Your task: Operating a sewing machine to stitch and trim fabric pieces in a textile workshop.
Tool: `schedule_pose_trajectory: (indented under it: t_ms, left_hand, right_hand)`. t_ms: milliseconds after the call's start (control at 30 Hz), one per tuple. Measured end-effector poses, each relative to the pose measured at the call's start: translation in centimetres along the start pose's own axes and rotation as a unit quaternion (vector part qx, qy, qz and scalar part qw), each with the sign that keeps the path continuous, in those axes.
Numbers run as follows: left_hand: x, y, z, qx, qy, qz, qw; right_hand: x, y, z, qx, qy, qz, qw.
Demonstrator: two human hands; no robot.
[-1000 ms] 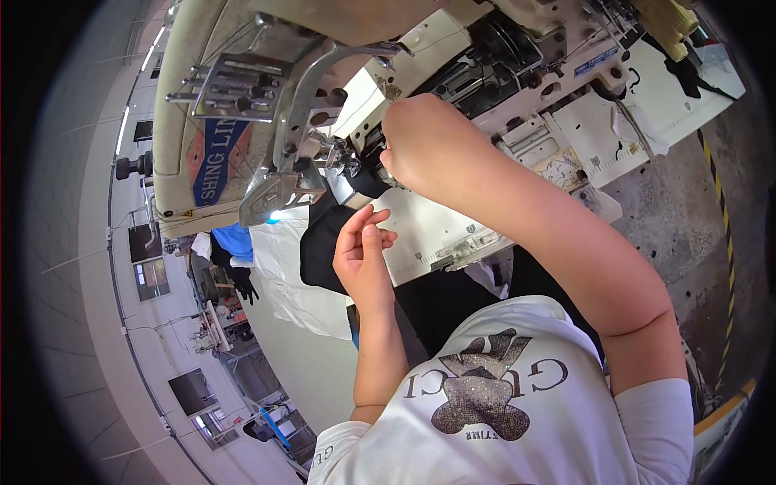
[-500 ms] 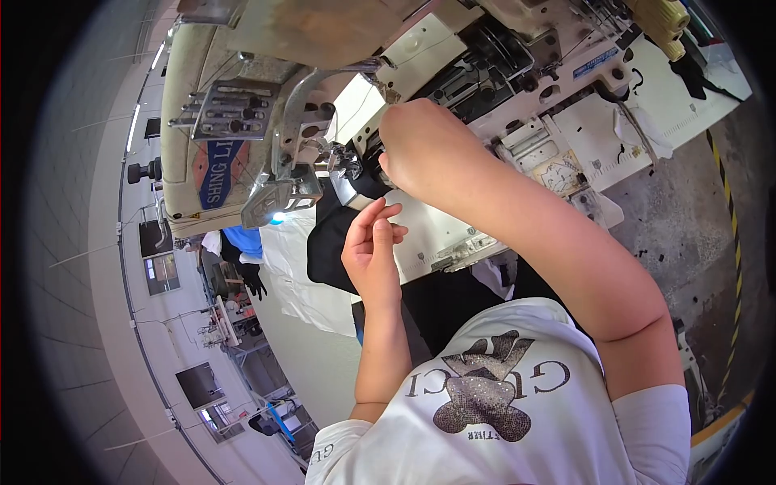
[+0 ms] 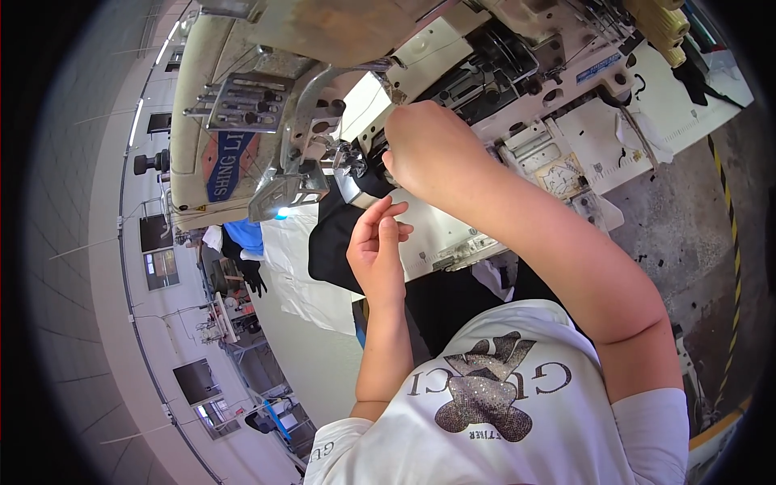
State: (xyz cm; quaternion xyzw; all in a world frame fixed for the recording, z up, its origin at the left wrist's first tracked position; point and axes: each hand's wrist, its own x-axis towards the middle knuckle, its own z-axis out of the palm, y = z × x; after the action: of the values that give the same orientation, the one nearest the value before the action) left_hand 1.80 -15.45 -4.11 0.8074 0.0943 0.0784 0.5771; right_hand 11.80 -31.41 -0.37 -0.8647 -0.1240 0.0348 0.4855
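Note:
My right hand [image 3: 427,147] is curled beside the needle area of a sewing machine [image 3: 303,153], its back toward me. Most of its fingers are hidden, so whatever they grip does not show. Black fabric [image 3: 335,238] runs from under the machine head, near that thumb, and hangs over the bed's near side. Just below, my left hand [image 3: 377,252] is held palm up with loosely bent fingers and the thumb apart. Nothing is in it, and its fingertips are close to the fabric and a shiny metal plate [image 3: 356,192].
A small lamp [image 3: 282,213] glows under the machine head. The white machine bed [image 3: 647,109] stretches right, with metal fittings and black scraps. White sheeting [image 3: 295,267] lies on the left; blue cloth [image 3: 244,234] is beyond it. Yellow-black tape [image 3: 725,210] marks the floor.
The machine and background sit slightly farther right in the view. Both hands keep nearly the same pose and place by the machine.

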Motion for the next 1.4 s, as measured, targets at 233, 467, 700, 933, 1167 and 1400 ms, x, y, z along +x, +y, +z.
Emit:
schedule_pose_trajectory:
  t_ms: [233,467,700,933,1167,1400]
  left_hand:
    - [-0.1,-0.2,-0.1,-0.01,0.004,-0.008,1.0]
    - [-0.1,-0.3,-0.2,-0.014,0.004,-0.005,1.0]
    - [0.6,-0.6,-1.1,-0.041,0.064,0.049,0.996]
    - [3.8,2.3,-4.2,-0.3,0.104,0.056,0.947]
    - [5.0,3.7,-6.5,-0.445,0.031,0.006,0.895]
    - [4.0,3.3,-5.9,-0.542,-0.016,-0.023,0.84]
  right_hand:
    - [-0.1,0.4,0.7,0.002,0.035,-0.03,0.999]
    - [0.0,0.1,0.7,-0.022,0.016,-0.003,1.0]
    - [-0.1,-0.1,0.8,-0.029,0.036,-0.01,0.999]
    - [0.0,0.3,1.4,-0.014,0.048,-0.014,0.999]
    - [-0.1,0.1,1.0,-0.01,0.039,-0.013,0.999]
    - [-0.1,0.1,0.7,-0.021,0.002,-0.008,1.0]
